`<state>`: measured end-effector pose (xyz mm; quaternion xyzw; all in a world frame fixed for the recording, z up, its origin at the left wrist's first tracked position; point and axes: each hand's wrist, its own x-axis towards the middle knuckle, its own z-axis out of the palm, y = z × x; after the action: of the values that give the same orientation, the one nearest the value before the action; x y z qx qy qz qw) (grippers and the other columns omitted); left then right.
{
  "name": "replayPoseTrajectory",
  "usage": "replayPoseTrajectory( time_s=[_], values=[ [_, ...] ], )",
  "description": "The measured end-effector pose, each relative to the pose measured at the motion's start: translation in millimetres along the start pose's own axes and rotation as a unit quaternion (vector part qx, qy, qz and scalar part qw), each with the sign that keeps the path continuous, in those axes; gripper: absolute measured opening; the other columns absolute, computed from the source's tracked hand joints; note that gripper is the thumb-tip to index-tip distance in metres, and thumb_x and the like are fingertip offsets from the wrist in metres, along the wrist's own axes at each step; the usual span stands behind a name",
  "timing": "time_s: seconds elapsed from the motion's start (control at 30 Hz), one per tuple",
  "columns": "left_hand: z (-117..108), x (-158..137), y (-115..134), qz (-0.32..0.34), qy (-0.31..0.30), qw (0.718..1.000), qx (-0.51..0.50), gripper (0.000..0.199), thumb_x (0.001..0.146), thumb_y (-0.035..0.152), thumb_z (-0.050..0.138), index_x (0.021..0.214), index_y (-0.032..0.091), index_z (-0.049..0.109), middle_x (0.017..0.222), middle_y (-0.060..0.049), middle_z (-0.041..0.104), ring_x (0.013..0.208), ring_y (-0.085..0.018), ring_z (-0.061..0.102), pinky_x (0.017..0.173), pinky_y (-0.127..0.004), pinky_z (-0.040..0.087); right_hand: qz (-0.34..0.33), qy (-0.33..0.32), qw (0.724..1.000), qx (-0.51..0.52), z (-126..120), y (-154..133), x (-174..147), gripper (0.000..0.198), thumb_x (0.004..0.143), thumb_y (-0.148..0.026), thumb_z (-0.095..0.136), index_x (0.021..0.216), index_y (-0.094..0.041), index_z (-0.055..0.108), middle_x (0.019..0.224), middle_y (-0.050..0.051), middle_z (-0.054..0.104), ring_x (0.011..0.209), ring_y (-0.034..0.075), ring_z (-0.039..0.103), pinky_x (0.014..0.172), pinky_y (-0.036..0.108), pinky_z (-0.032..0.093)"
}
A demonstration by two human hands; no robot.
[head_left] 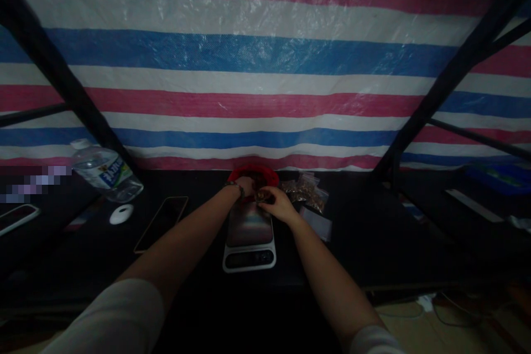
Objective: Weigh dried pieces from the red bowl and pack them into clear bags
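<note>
A red basin (271,177) with dark brown contents stands at the back of the black table. My left hand (246,185) reaches over its near rim, and its fingers are mostly hidden against the dark contents. Close beside it, my right hand (277,204) is closed on a small clear bag (262,197) with brown bits in it. Both hands are above the far end of a white kitchen scale (250,232), whose display looks dark. Several filled clear bags (309,192) lie to the right of the basin, and flat clear bags (317,223) lie nearer me.
On the left are a large plastic bottle (108,174), a white mouse (121,214) and a phone (161,224). Another phone (19,218) lies farther left. Slanted black metal bars (440,94) frame both sides before a striped plastic sheet (265,55). A blue tray (500,178) sits far right.
</note>
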<state>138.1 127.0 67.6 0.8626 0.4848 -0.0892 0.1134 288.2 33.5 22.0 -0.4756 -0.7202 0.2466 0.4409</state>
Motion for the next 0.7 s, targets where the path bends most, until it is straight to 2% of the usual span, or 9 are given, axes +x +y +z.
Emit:
replayPoseTrajectory(
  time_s=[0.2, 0.37, 0.57, 0.7],
  values=[
    [2, 5, -4, -0.001, -0.009, 1.000, -0.010, 0.025, 0.069, 0.026, 0.064, 0.088, 0.012, 0.073, 0.087, -0.014, 0.071, 0.081, -0.024, 0.066, 0.075, -0.028, 0.049, -0.012, 0.009, 1.000, -0.008, -1, 1, 0, 0.041, 0.066, -0.020, 0.069, 0.106, -0.020, 0.061, 0.103, 0.004, 0.065, 0.096, 0.018, 0.059, 0.087, 0.032, 0.045],
    [4, 5, -8, 0.005, 0.004, 1.000, -0.027, 0.021, 0.068, 0.022, 0.064, 0.086, 0.016, 0.074, 0.087, -0.009, 0.072, 0.081, -0.021, 0.065, 0.074, -0.024, 0.048, -0.016, 0.017, 1.000, -0.009, -1, 2, -1, 0.040, 0.065, -0.019, 0.069, 0.105, -0.020, 0.062, 0.103, 0.005, 0.065, 0.094, 0.019, 0.059, 0.086, 0.033, 0.045],
    [-9, -7, -14, 0.009, 0.055, 0.996, -0.065, 0.028, 0.072, 0.030, 0.060, 0.093, 0.018, 0.073, 0.093, -0.006, 0.072, 0.084, -0.019, 0.064, 0.072, -0.022, 0.047, -0.010, 0.023, 0.999, -0.022, 3, 6, 0, 0.041, 0.066, -0.023, 0.070, 0.106, -0.020, 0.062, 0.103, 0.006, 0.065, 0.095, 0.020, 0.059, 0.086, 0.034, 0.045],
    [-23, -26, -13, 0.061, 0.096, 0.986, -0.121, 0.030, 0.074, 0.032, 0.058, 0.099, 0.019, 0.070, 0.097, -0.002, 0.071, 0.086, -0.015, 0.063, 0.072, -0.018, 0.045, 0.015, 0.038, 0.998, -0.037, 5, 5, 0, 0.042, 0.067, -0.025, 0.070, 0.108, -0.019, 0.062, 0.103, 0.007, 0.065, 0.094, 0.020, 0.060, 0.085, 0.034, 0.046]
  ],
)
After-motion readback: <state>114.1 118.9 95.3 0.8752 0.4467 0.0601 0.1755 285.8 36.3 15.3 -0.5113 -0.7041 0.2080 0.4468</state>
